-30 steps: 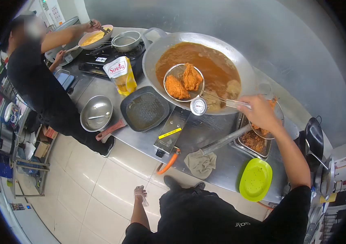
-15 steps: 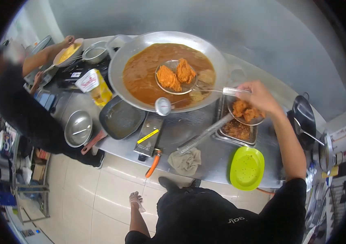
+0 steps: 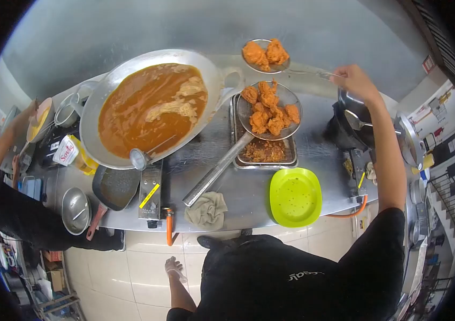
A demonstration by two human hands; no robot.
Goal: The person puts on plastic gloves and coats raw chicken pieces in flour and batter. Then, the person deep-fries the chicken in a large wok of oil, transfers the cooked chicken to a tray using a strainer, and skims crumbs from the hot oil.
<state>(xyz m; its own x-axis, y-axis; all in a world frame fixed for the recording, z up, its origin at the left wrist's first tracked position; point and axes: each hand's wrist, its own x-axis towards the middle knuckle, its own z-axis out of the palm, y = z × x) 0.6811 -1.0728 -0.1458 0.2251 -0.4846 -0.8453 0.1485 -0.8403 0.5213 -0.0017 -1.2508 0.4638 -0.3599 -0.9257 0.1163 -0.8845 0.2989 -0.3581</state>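
The right hand [image 3: 357, 81] grips the upper strainer [image 3: 280, 69] by its handle, fried pieces [image 3: 277, 52] inside, beyond the loaded lower strainer [image 3: 244, 114]; a wrist tilt could spill them; clinging oil could drip; the left hand [image 3: 175, 268] hangs apart, loosely open, seemingly empty; the steel counter [image 3: 249, 200] looks streaked, above tiled floor [image 3: 147, 275].

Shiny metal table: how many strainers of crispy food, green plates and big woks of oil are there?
Round silver mesh strainers holding orange-brown fried pieces: 2
Lime-green plastic plate: 1
Large silver metal wok of brown oil: 1
Total: 4
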